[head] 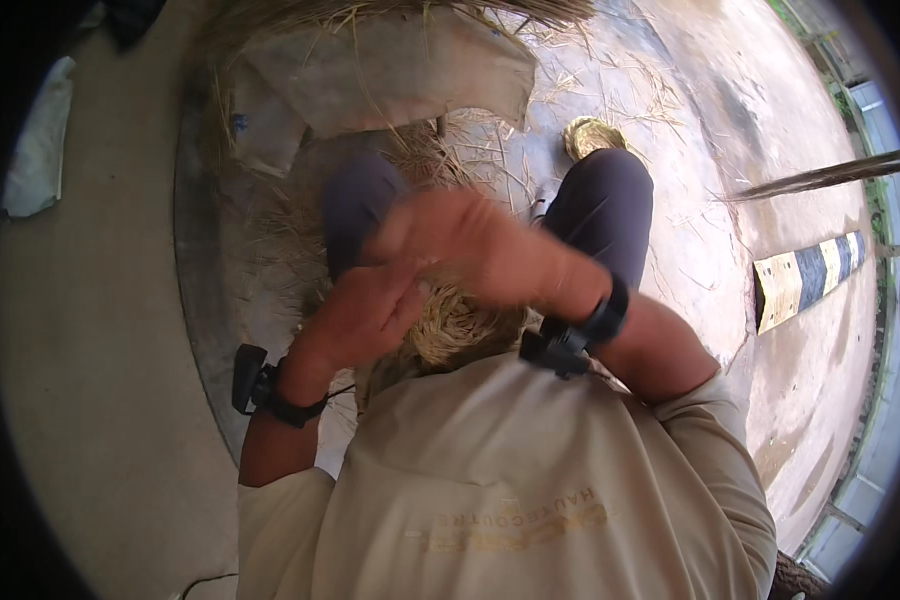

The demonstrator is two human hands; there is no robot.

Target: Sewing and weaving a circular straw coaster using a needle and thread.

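Both my hands meet above my lap, between my knees, and are blurred by motion. My left hand (364, 315) is at the lower left, its fingers close against the other hand. Across its fingertips reaches my right hand (480, 247), with its fingers overlapping the left. Whether either holds a strand of straw is too blurred to tell. Just below the hands, a coiled straw piece (454, 322) with a round woven look rests in my lap, partly hidden by them. Each wrist wears a black strap with a small device.
Ahead, a cloth sheet (390, 71) lies under a bundle of straw (495, 9). A coiled straw ring (592, 137) sits beyond my right knee. Loose straw (435, 154) litters the floor. At the right are a black-and-yellow striped block (810, 281) and a bundle of thin stalks (817, 176).
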